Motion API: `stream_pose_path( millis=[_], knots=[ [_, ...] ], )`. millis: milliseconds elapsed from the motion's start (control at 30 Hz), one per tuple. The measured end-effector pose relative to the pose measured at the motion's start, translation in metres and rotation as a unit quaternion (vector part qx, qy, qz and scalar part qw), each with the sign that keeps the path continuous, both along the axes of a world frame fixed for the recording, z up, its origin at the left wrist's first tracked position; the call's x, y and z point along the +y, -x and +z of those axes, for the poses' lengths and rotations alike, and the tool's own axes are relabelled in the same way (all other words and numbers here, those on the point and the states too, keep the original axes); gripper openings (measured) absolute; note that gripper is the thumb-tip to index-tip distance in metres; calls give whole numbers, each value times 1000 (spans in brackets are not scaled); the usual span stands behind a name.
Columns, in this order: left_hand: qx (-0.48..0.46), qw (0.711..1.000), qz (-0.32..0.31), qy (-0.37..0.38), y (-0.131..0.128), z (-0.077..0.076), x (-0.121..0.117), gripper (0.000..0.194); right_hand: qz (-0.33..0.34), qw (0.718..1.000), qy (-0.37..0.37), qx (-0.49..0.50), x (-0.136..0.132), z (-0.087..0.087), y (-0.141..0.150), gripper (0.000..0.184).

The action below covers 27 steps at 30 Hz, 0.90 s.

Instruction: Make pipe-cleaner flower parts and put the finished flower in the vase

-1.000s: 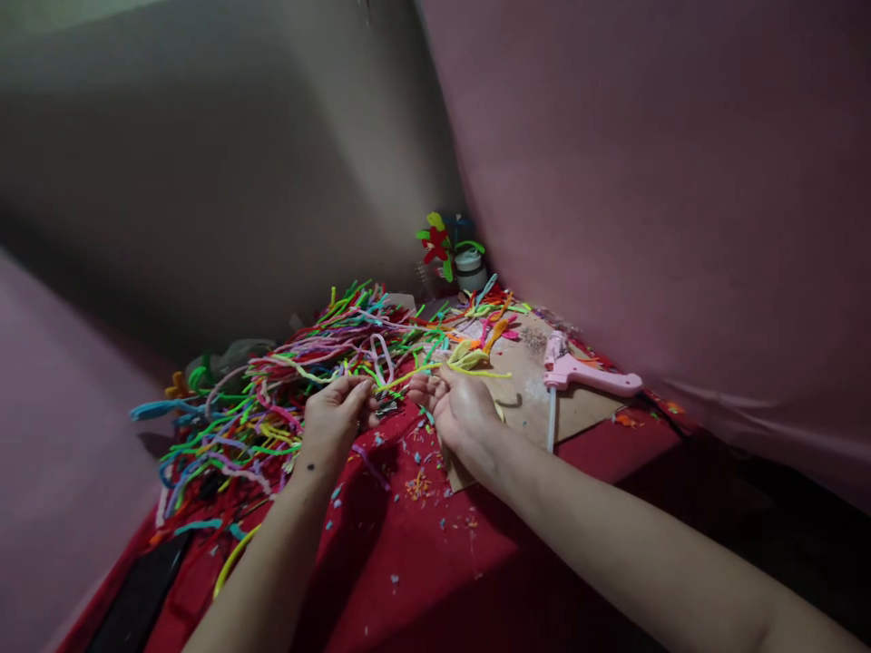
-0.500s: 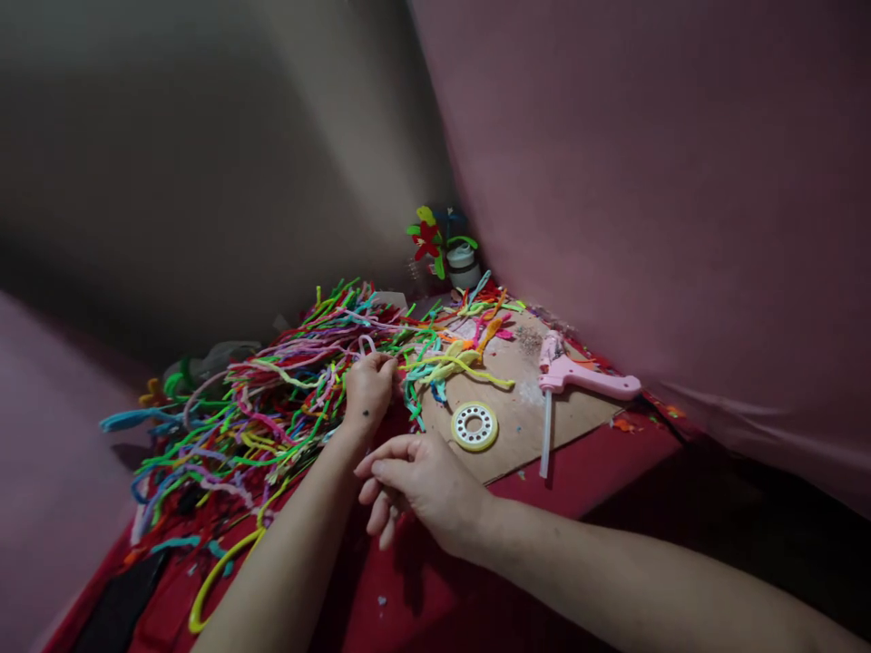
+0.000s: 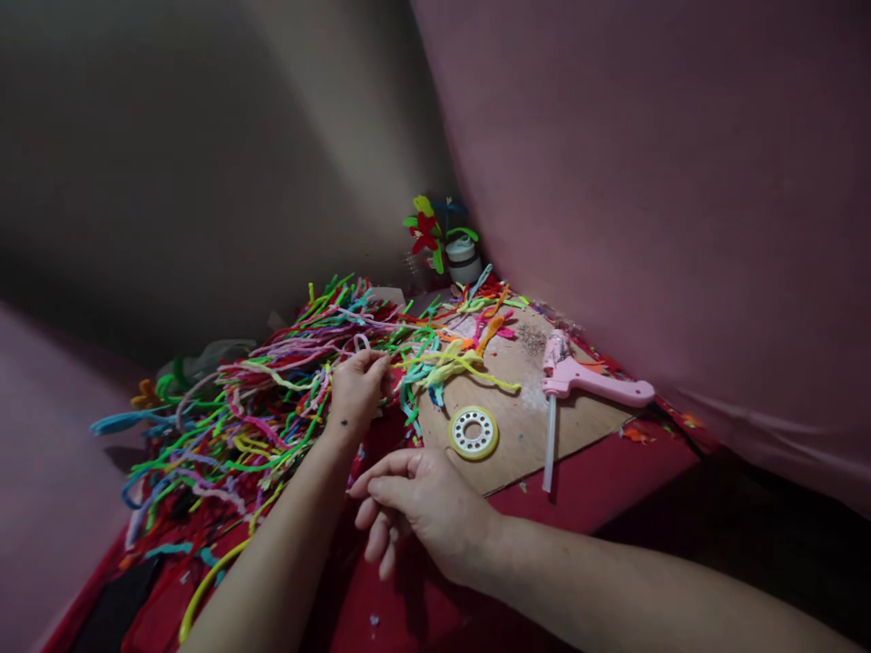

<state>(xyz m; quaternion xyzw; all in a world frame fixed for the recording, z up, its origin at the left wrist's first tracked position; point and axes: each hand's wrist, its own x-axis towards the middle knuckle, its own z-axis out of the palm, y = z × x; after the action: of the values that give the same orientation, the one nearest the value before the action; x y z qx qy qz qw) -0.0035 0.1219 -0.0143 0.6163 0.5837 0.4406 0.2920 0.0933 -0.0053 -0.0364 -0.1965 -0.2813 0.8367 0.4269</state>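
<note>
My left hand (image 3: 357, 394) reaches to the right edge of a tangled heap of coloured pipe cleaners (image 3: 272, 381). Its thumb and fingers are pinched together among the stems; what is between them is hidden. My right hand (image 3: 428, 503) hovers over the red cloth (image 3: 504, 580), nearer to me. Its fingers are loosely bent and apart, and nothing shows in them. Just right of my left hand lies a bunch of pale yellow pipe-cleaner petals (image 3: 453, 363). A yellow-rimmed tape roll (image 3: 474, 433) with a white core sits beyond my right hand.
A pink glue gun (image 3: 592, 379) with a clear glue stick lies at the right of a brown board (image 3: 507, 458). At the back corner stand a lidded grey jar (image 3: 464, 259) and a red pipe-cleaner flower (image 3: 425, 233). Pink fabric (image 3: 653, 199) hangs at the right.
The view has shifted slightly. My left hand stays pinched at the heap's edge, and my right hand keeps its loosely bent pose. Nothing else has visibly moved.
</note>
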Motion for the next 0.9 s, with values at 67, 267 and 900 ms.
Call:
stream_pose_path(
  millis=[67, 267, 900],
  knots=[
    [-59, 998, -13, 1, -1, 7, -6, 23, -17, 1000, 4, 2, 2, 0, -1, 17],
    [-193, 980, -49, 11, 9, 23, -47, 26, -155, 987, 27, 35, 7, 12, -12, 36],
    [167, 959, -201, 109, 86, 27, -144, 21, -288, 957, 2, -47, 14, 30, -54, 29]
  ],
)
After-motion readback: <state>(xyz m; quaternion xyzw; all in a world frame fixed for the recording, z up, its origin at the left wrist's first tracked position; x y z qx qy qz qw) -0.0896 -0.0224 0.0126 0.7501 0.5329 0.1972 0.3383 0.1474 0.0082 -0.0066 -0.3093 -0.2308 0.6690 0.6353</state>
